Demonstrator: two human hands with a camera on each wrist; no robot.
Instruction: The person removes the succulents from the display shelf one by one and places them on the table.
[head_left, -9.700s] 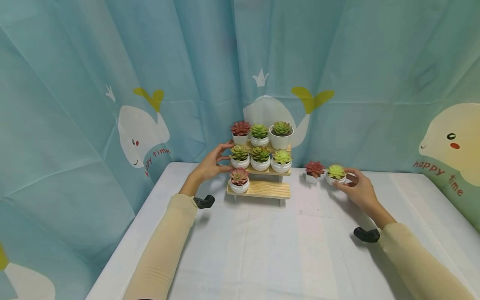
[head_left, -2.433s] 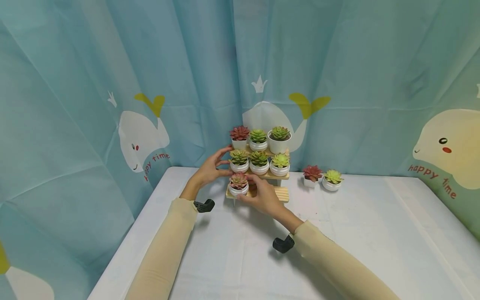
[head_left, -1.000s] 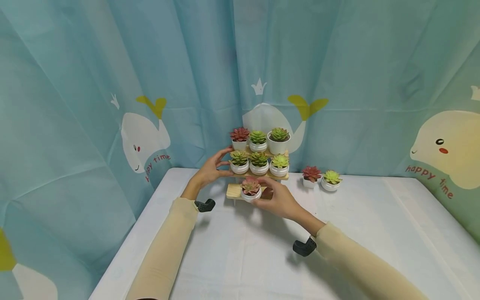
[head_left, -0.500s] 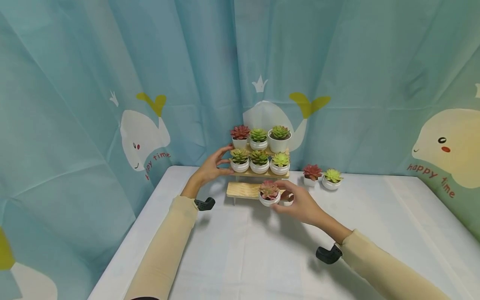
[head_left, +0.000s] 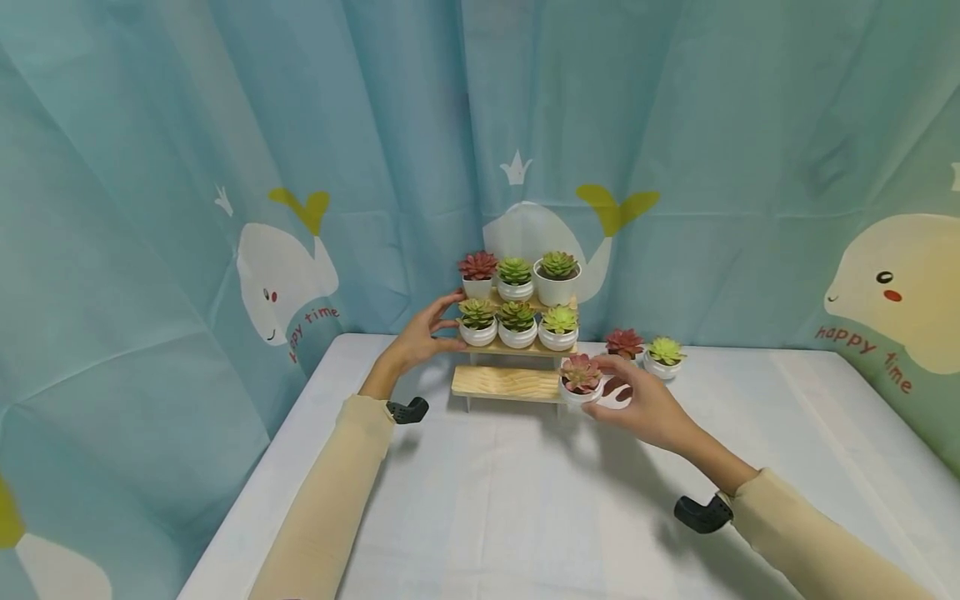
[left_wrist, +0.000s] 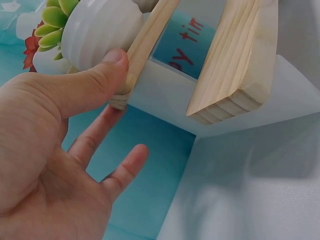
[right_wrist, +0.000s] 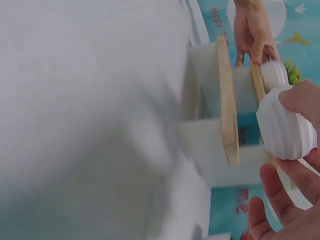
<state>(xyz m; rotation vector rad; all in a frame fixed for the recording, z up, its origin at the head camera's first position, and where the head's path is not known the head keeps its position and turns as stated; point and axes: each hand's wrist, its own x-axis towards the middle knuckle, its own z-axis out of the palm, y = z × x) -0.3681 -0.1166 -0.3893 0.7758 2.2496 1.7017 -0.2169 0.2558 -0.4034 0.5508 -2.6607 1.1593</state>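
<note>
I see the right hand (head_left: 648,407) holding a small round white pot with a pink-red succulent (head_left: 581,377), its thumb and fingers closed around the side of the pot. From the head view the pot sits at the right end of the lowest board of a three-tier, pale wooden rack with white supports (head_left: 510,382); my right wrist view shows it raised off that board, near the middle one. The left hand (head_left: 418,337) pinches the left end of the middle board between thumb and a finger, and its little finger stands free.

On the top board I count a dark red succulent in a white pot (head_left: 478,271), a green one in a ribbed white pot (head_left: 515,275) and a green one in a larger white pot (head_left: 557,283). The middle board carries two dark green succulents (head_left: 517,321) and a yellow-green one (head_left: 559,323), all in round white pots. Right of the rack, on the white cloth-covered surface (head_left: 465,500), I have a red succulent (head_left: 624,342), partly hidden by the right hand, just beside a yellow-green one in a white pot (head_left: 663,357).
</note>
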